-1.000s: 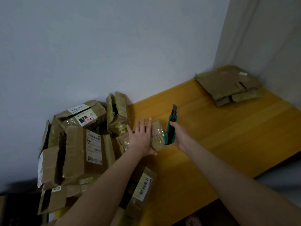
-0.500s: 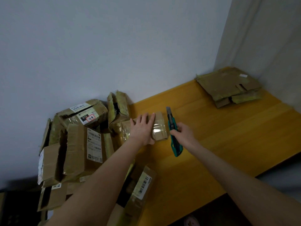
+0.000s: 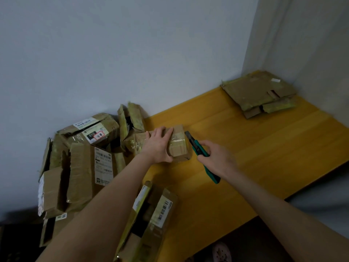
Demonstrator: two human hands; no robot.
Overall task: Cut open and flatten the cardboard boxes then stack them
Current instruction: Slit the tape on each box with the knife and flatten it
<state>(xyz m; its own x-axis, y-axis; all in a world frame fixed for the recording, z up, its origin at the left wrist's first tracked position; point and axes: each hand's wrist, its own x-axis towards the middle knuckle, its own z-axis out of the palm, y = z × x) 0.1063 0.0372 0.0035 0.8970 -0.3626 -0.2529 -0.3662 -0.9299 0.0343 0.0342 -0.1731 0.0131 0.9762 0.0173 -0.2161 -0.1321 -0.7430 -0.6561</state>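
The left hand [image 3: 158, 146] is pressing down on a small taped box [image 3: 178, 146], fingers lying flat across its top and thumb against its near side. The box is sitting on the yellow counter [image 3: 264, 148], just right of a pile of boxes [image 3: 85, 157] against the wall. The right hand [image 3: 217, 157] is gripping a green knife [image 3: 194, 145], fingers curled round the handle, the blade end pointing far-left and lying just beside the box's right edge. Another box [image 3: 153, 214] is lying near, under the left forearm. Flattened cardboard [image 3: 258, 91] is lying stacked in the far right corner.
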